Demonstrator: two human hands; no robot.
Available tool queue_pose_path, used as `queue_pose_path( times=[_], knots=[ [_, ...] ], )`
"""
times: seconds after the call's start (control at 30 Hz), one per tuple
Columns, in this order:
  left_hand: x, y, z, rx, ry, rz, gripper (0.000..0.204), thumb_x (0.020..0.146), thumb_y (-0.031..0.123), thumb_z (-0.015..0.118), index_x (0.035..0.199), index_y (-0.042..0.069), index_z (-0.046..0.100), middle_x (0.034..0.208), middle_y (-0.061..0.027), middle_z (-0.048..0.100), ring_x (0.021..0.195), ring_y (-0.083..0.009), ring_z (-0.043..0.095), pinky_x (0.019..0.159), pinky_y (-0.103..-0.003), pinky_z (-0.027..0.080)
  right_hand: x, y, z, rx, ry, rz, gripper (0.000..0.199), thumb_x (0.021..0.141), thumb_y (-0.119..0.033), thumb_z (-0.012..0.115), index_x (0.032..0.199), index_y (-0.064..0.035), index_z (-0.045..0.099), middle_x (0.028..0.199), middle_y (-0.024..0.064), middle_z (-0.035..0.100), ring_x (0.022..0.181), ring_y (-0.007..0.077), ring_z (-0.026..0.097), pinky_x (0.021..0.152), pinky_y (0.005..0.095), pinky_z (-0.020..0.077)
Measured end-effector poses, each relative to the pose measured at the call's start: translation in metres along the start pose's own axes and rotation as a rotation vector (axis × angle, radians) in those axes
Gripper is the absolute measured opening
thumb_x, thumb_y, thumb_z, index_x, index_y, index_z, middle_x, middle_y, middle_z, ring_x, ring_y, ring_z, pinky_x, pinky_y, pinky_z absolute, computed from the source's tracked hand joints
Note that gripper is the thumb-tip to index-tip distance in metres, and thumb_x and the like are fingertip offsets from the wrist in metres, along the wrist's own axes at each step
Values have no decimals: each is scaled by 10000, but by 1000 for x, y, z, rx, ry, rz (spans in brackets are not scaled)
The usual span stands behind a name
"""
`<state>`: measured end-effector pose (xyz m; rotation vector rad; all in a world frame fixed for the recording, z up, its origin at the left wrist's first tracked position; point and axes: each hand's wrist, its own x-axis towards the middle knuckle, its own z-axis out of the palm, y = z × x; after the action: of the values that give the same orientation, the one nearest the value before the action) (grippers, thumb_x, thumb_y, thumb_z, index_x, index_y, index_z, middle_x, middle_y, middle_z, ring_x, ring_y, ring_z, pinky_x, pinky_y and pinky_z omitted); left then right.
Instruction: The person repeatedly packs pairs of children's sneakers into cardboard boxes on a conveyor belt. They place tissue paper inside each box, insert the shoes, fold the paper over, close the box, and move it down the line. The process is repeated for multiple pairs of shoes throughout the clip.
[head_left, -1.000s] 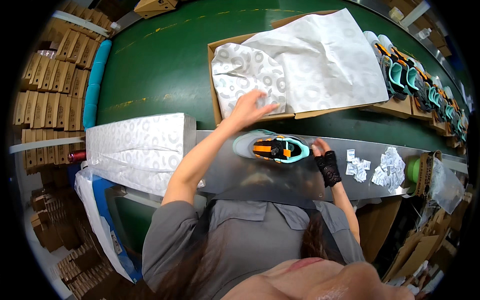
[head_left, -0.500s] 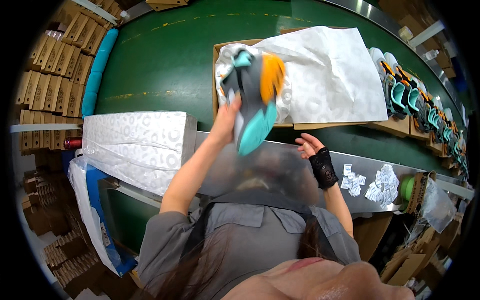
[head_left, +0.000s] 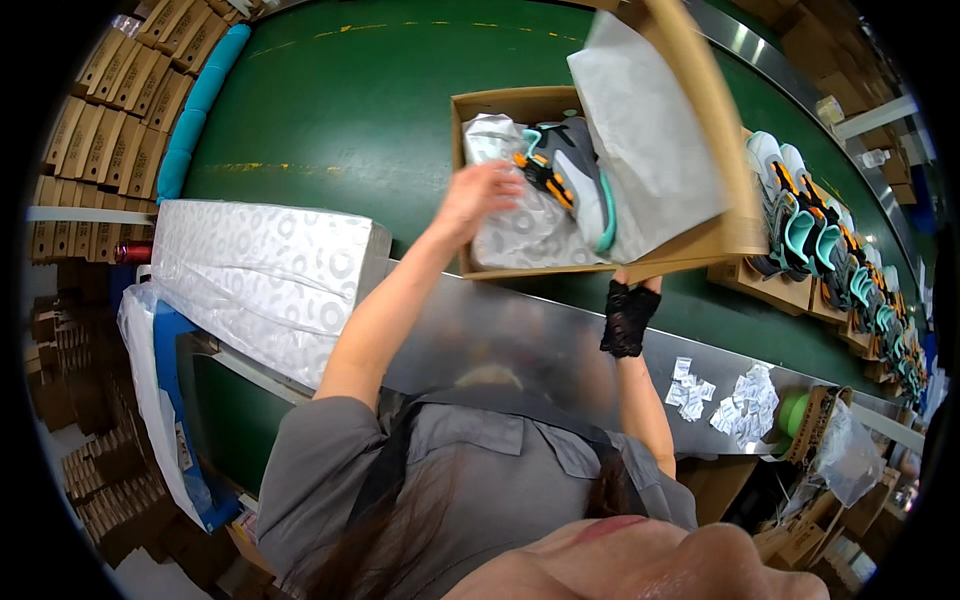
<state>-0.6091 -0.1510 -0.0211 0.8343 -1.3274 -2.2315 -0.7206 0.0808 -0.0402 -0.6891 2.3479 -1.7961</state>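
Note:
An open cardboard shoe box (head_left: 500,103) sits on the green conveyor belt (head_left: 330,110). Inside it lies a grey, teal and orange sneaker (head_left: 570,170) on patterned tissue paper (head_left: 525,235). My left hand (head_left: 482,195) reaches into the box, fingers at the sneaker's heel end and the tissue. My right hand (head_left: 628,312), in a black lace fingerless glove, grips the box's near edge, under the raised lid (head_left: 705,110) and its white paper sheet (head_left: 645,130).
A thick stack of patterned tissue sheets (head_left: 265,275) lies at my left on the metal ledge (head_left: 520,340). More sneakers (head_left: 825,245) line the belt to the right. Small paper packets (head_left: 735,400) and a green tape roll (head_left: 792,412) sit on the ledge. Flattened boxes (head_left: 110,90) stand far left.
The sneaker went from the metal ledge, up in my left hand, into the box. My right hand moved from the ledge to the box's near edge, and the lid now stands raised.

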Motion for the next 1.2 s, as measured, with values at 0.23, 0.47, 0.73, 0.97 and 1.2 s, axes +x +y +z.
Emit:
queue_pose_path(
  times=[0.23, 0.47, 0.73, 0.97, 1.2],
  knots=[
    [-19, -33, -54, 600, 246, 290, 573, 849, 483, 425, 993, -58, 546, 888, -121, 600, 832, -175, 552, 681, -311, 436, -10, 24, 21, -852, -351, -638, 596, 688, 26, 471, 1188, -297, 476, 1327, 86, 349, 1190, 372, 308, 845, 560, 317],
    [-22, -31, -55, 785, 284, 124, 533, 870, 430, 410, 906, -87, 538, 797, -229, 591, 787, -324, 574, 693, -374, 434, -22, 20, 16, -828, -344, -630, 528, 726, 1, 450, 1207, -213, 477, 1327, 145, 333, 1208, 393, 301, 875, 500, 350],
    [4, -5, -59, -49, -54, -362, 573, 764, 434, 561, 1150, 19, 478, 1066, -103, 568, 939, -212, 556, 800, -311, 440, -11, -22, -2, -813, -407, -560, 571, 654, 8, 483, 1199, -163, 480, 1301, 152, 365, 1213, 371, 311, 869, 507, 341],
    [-59, 4, -52, -261, -106, -210, 540, 805, 442, 445, 1155, 31, 459, 1051, -112, 554, 909, -201, 562, 758, -320, 474, -1, -109, -40, -595, -377, -697, 558, 589, 4, 514, 1138, -97, 507, 1207, 162, 437, 1132, 334, 397, 872, 467, 336],
    [-221, 74, -83, -533, 270, 255, 510, 850, 401, 383, 1191, 24, 420, 1124, -106, 515, 961, -246, 535, 793, -350, 471, 52, -54, -112, -936, -98, -759, 539, 584, -233, 703, 1089, -168, 525, 1224, 113, 413, 1136, 275, 392, 843, 474, 310]
  ],
)
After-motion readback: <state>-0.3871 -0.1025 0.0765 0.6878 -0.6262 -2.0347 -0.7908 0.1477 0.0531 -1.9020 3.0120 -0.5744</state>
